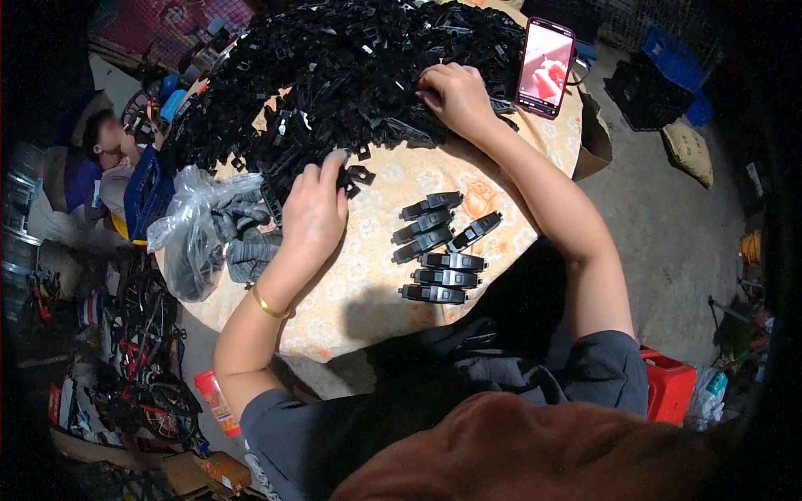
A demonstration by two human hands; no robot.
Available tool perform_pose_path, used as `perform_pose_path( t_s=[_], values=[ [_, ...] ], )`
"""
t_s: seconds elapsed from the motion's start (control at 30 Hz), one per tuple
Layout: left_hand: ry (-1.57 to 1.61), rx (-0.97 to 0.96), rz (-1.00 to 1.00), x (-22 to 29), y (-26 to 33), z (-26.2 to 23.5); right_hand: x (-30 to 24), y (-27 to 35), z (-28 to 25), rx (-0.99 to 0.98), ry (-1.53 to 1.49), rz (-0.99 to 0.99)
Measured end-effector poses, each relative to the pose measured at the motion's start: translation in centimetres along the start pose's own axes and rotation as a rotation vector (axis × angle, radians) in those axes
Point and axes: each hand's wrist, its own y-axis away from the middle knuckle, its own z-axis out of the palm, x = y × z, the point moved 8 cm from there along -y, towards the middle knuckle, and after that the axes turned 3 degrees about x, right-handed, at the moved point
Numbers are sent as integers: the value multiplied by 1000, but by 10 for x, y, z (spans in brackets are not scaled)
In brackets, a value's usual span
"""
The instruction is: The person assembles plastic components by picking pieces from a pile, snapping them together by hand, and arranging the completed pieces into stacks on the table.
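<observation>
A big heap of small black plastic parts [334,75] covers the far half of a round table with a floral cloth [368,292]. My left hand [316,209] rests at the heap's near edge, fingers curled on a small black part [357,177]. My right hand [455,96] lies on the heap further back, fingers bent into the parts. Several assembled black pieces [439,250] lie in a neat row on the cloth between my arms.
A phone [545,67] with a lit screen leans at the table's far right. A clear plastic bag [205,234] of dark parts sits at the left edge. A person [104,142] lies at far left. A red crate [668,384] stands at my right.
</observation>
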Motion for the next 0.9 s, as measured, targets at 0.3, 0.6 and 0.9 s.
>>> perform_pose_path(
  t_s=[0.3,0.6,0.9],
  values=[
    [84,192,157,20,-18,3,-52,3,-47,37,-341,-224],
    [588,-359,-11,41,8,22,-94,33,-10,-554,-329,-333],
    [499,-64,-28,12,-6,28,-81,32,4,-543,-419,-113]
  ],
)
